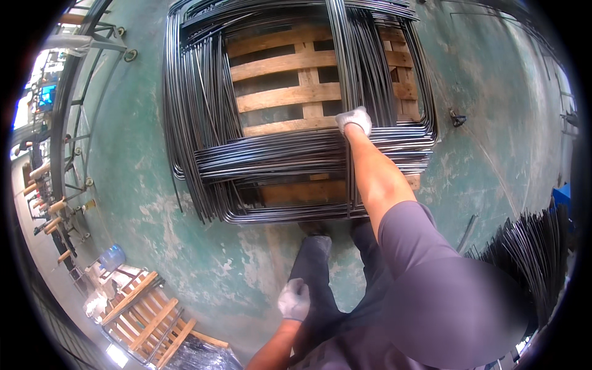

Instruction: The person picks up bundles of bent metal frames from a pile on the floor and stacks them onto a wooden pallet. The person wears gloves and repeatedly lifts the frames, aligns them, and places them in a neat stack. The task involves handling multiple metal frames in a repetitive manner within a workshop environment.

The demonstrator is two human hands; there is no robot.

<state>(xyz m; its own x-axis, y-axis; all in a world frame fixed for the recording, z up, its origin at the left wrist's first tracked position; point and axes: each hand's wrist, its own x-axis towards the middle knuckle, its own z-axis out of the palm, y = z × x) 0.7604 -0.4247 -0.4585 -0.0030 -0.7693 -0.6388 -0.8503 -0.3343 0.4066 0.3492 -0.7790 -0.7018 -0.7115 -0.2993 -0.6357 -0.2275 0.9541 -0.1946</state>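
Note:
My right hand (354,120), in a white glove, reaches forward and is closed around dark bent metal rods (343,68) that run away from me across the stack. Beneath it, a thick bundle of similar rods (271,154) lies crosswise, with rounded corners at the stack's edges. More rods (213,86) form the left side. Slats of a wooden pallet (283,95) show through the middle of the stack. In front of my left thigh hangs my left hand (294,299), also gloved, its fingers curled in with nothing seen in them.
To the right, many upright dark rods (530,253) stand bunched together. At the lower left is a wooden slatted pallet (154,317) beside a blue water jug (111,258). A wheeled metal rack (74,123) lines the left. A small dark object (457,118) lies on the green floor (487,166).

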